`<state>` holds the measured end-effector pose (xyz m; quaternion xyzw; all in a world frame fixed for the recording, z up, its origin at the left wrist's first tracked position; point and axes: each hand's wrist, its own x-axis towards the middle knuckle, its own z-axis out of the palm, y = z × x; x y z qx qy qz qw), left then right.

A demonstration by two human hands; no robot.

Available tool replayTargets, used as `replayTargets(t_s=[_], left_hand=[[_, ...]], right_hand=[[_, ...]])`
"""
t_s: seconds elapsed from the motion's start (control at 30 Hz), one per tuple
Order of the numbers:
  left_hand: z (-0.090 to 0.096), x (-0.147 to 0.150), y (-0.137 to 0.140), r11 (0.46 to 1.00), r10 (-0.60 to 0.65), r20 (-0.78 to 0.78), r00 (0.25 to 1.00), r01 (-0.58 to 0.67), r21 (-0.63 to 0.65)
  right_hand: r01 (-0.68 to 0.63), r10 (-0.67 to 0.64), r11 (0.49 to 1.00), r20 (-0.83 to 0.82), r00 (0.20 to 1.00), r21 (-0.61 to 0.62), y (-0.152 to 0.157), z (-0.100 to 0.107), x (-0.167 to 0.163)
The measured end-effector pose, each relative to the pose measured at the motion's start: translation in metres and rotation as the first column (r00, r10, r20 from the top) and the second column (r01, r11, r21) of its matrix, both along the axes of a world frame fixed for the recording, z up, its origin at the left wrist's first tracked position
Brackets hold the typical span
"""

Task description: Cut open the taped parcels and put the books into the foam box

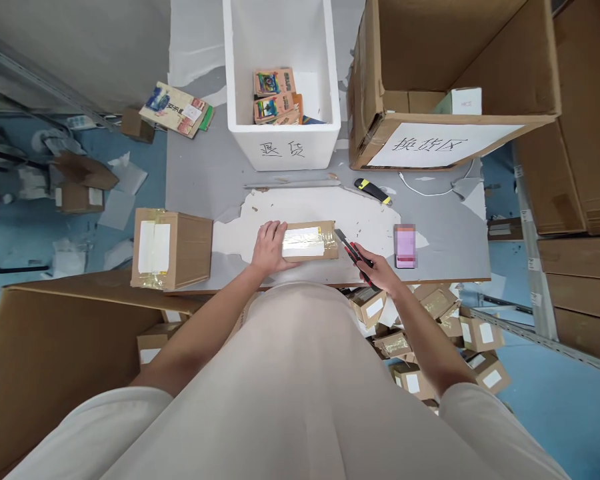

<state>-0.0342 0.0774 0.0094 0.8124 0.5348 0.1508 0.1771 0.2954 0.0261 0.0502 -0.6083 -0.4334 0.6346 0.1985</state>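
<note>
A small taped cardboard box (304, 241) with a white label lies on the table near its front edge. My left hand (270, 248) grips the left end of this box. In my right hand (375, 265) is a red and black box cutter (356, 253), its fingers wrapped round the handle. The blade points up and left, beside the right end of the box; whether it touches the cardboard I cannot tell. Right of that hand lies a phone (405, 247), its screen blurred. Behind it is a second, yellow and black box cutter (373, 191).
A white foam bin (283, 148) with colourful packs stands at the back, beside a large open carton (455, 143). Books (173, 110) lie at the back left. A taped box (195, 250) stands at the left table edge. Several parcels (395, 345) lie below the table.
</note>
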Motion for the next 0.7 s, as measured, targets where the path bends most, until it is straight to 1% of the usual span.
replayTargets(t_s=[0.1, 0.2, 0.27, 0.3, 0.37, 0.4, 0.47, 0.53, 0.6, 0.63, 0.7], left_hand=[[-0.003, 0.001, -0.001, 1.0, 0.018, 0.013, 1.0, -0.018, -0.003], [-0.004, 0.001, -0.001, 1.0, 0.029, 0.031, 0.999, -0.029, 0.0], [-0.004, 0.0, -0.001, 0.999, 0.031, 0.038, 0.999, -0.031, -0.009], [-0.004, 0.0, -0.001, 0.999, 0.032, 0.037, 0.999, -0.031, -0.017], [-0.003, 0.0, -0.001, 0.999, 0.037, 0.027, 0.999, -0.036, -0.032], [-0.003, 0.001, -0.001, 0.998, 0.047, 0.022, 0.999, -0.046, -0.036], [-0.004, 0.007, -0.002, 0.994, 0.108, 0.022, 0.994, -0.107, -0.035], [-0.004, 0.018, -0.004, 0.971, 0.239, 0.034, 0.97, -0.238, -0.031], [-0.004, 0.032, -0.008, 0.917, 0.397, 0.05, 0.916, -0.395, -0.049], [-0.005, 0.039, -0.011, 0.884, 0.466, 0.057, 0.883, -0.462, -0.07], [-0.005, 0.05, -0.022, 0.833, 0.549, 0.07, 0.833, -0.538, -0.128]], right_hand=[[-0.147, 0.147, 0.989, 0.032, 0.989, 0.01, -0.001, 0.001, 0.01], [-0.285, 0.279, 0.957, 0.094, 0.956, 0.059, -0.007, 0.002, 0.015], [-0.321, 0.31, 0.943, 0.131, 0.942, 0.082, -0.015, 0.003, 0.017], [-0.32, 0.308, 0.944, 0.131, 0.942, 0.077, -0.02, 0.005, 0.019], [-0.273, 0.268, 0.961, 0.107, 0.958, 0.041, -0.029, 0.007, 0.026], [-0.227, 0.224, 0.974, 0.091, 0.97, 0.024, -0.032, 0.008, 0.031], [-0.081, 0.079, 0.996, 0.07, 0.994, 0.028, -0.033, 0.008, 0.04], [0.095, -0.097, 0.992, 0.032, 0.995, 0.08, -0.027, 0.004, 0.04], [0.228, -0.224, 0.966, -0.045, 0.974, 0.121, -0.015, -0.005, 0.026], [0.264, -0.254, 0.956, -0.089, 0.963, 0.129, -0.008, -0.011, 0.014], [0.266, -0.246, 0.954, -0.149, 0.958, 0.138, 0.007, -0.021, -0.018]])
